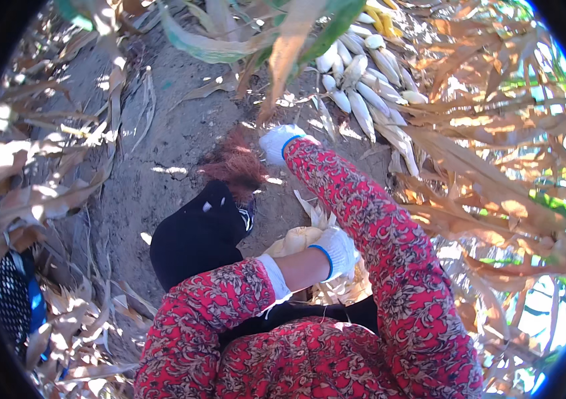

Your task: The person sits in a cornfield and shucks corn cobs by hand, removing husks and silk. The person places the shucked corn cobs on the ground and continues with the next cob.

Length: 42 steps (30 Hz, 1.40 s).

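Observation:
Both my hands wear white knitted gloves with blue cuffs. My right hand [279,142] reaches out low over the soil, just right of a heap of fine reddish-brown fibres [235,164] like corn silk. Its fingers are too bright and blurred to tell what they do. Across my body, my left hand [340,252] is at dry corn husks [320,217], beside a pale husked bundle [294,241] partly under my wrist. The left fingers point away from view, so their grip is hidden. A pile of corn ears in pale husks [362,85] lies beyond, to the right.
Yellow bare cobs [385,22] top the pile. Dry corn leaves [487,164] crowd the right side, and a green leaf [335,37] hangs in front. My bent leg in black cloth [195,232] rests on bare soil [128,199]. Black mesh [11,289] shows at the left edge.

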Each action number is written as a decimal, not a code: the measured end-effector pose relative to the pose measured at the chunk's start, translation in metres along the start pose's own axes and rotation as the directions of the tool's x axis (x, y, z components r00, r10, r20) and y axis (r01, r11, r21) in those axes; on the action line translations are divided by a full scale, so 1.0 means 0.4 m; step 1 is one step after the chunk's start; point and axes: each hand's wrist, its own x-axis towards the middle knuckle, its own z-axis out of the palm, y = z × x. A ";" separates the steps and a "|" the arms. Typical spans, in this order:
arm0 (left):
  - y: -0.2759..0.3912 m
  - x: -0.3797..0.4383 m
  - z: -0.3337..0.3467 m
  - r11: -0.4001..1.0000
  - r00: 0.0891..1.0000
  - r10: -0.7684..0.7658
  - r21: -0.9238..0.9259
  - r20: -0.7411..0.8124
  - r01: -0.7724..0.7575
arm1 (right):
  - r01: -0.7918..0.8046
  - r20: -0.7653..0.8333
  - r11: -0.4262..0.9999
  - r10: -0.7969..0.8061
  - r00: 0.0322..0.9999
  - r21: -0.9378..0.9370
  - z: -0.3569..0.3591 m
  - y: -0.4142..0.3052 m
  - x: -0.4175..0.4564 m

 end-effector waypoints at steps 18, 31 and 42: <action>-0.055 0.075 -0.070 0.970 0.950 -0.241 -0.079 -0.196 0.230 | 0.005 -0.310 0.999 0.007 0.951 0.036 -0.303 0.179 -0.286; -0.156 0.159 -0.140 0.026 0.606 -0.719 -0.885 -0.340 -0.465 | 0.076 -0.319 0.467 0.468 0.824 0.881 0.109 0.189 -0.723; -0.130 0.207 -0.249 0.347 0.283 -0.806 -0.802 -0.520 -0.486 | -0.130 -0.457 0.798 0.461 0.760 0.589 0.148 0.190 -0.692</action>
